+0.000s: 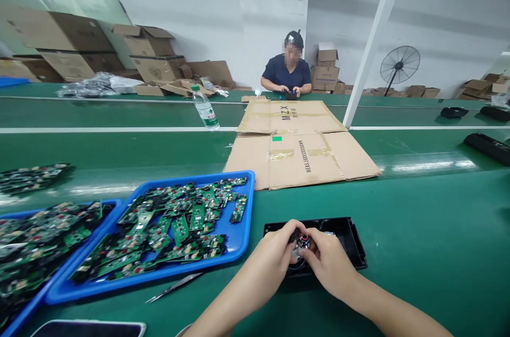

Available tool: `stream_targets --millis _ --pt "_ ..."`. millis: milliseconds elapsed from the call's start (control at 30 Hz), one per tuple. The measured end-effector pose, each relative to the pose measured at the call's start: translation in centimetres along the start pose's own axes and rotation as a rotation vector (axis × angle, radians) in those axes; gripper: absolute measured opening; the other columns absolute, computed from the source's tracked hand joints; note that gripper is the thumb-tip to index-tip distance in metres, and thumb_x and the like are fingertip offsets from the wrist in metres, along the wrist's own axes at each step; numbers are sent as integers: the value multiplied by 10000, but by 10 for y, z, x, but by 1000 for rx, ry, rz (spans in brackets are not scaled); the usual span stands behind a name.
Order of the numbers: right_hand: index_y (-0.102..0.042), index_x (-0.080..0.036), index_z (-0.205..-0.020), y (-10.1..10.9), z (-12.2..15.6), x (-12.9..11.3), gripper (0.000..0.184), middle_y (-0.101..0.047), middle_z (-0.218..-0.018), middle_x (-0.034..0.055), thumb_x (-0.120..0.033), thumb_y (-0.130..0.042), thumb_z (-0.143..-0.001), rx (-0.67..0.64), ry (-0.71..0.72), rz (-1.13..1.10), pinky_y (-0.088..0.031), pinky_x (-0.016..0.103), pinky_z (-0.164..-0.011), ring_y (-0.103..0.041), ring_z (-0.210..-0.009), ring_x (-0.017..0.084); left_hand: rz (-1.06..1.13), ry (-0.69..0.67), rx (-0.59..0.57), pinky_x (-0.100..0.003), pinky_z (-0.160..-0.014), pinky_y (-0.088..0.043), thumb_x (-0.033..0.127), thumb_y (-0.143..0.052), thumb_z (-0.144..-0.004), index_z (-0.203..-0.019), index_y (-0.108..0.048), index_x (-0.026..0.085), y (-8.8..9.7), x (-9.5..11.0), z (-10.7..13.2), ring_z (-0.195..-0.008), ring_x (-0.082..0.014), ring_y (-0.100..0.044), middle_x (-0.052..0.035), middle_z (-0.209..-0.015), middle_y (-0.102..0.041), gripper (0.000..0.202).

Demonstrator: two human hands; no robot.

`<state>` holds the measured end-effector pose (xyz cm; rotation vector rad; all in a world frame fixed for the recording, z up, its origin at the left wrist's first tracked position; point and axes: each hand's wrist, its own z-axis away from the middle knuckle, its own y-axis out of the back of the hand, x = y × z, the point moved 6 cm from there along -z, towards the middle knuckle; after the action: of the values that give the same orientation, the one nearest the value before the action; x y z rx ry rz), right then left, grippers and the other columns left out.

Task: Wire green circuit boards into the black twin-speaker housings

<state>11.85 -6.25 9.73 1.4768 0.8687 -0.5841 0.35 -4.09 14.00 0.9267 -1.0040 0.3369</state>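
My left hand (274, 254) and my right hand (331, 260) meet over a black plastic housing (347, 238) on the green table. Between their fingertips is a small electronic part (304, 239) with red and dark bits. Both hands are closed around it, and the fingers hide most of its shape. Inside the housing, round speaker-like shapes show partly under the hands. Left of the housing lies a blue tray (250, 215) of green circuit boards (197, 216). Tweezers (174, 287) rest on the table in front of that tray.
A second blue tray (116, 203) of boards stands at the left. Flattened cardboard (303, 159) spans the table ahead, with a water bottle (205, 108) beside it. Across sits a co-worker (286, 72). A dark-screened device (90, 329) lies at the near edge; black housings (488, 148) lie right.
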Motion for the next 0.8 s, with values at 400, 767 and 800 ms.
stream_targets --millis 400,767,800 --pt "-585 -243 -1137 29 -8 1 448 -679 -838 -9 -130 -653 -709 -223 -142 17 -443 234 -580 -612 -672 164 83 114 -8 -264 -640 -495 268 -352 -861 -1050 -454 230 10 -12 -2 -714 -155 -616 -39 -964 -570 218" --pt "-367 -211 -1369 45 -7 -2 828 -337 -1420 124 -381 -759 -660 -311 107 374 -234 527 -1053 -237 -1319 323 12 110 67 -269 -612 -443 403 -597 -717 -869 -589 194 36 -10 -5 -702 -194 -589 -10 -773 -624 258" --pt "-299 -202 -1404 37 -5 -3 943 -249 -1462 143 -417 -779 -622 -367 134 393 -152 572 -1065 -154 -1346 343 -23 96 101 -273 -639 -442 431 -598 -715 -809 -606 189 38 -8 -6 -750 -209 -590 -28 -812 -640 260"
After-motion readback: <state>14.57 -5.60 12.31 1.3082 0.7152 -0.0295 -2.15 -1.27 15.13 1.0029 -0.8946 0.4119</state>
